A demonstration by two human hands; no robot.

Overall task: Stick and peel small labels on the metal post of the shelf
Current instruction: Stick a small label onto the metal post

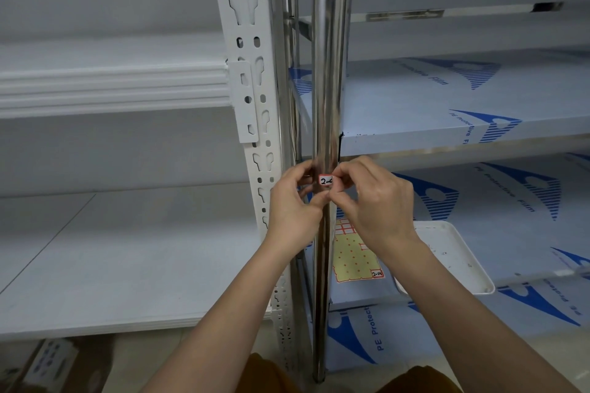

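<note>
I see even, soft, cool light with only faint shadows under the shelf boards [111, 89]. The chrome post [325, 73] shows streaky reflections and mild glare. My wide lens bows straight lines toward the edges. The centre is fairly sharp; the corners go soft, the bottom-left box [48, 364] blurred.

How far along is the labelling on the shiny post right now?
Done: most slots on the label sheet on the shelf are bare, so many labels have already come off it. In hand: a red-edged label sits on the metal post, with the left hand and right hand pinching at its edges; sticking or peeling, I cannot tell. Left: a few labels remain on the sheet.
</note>
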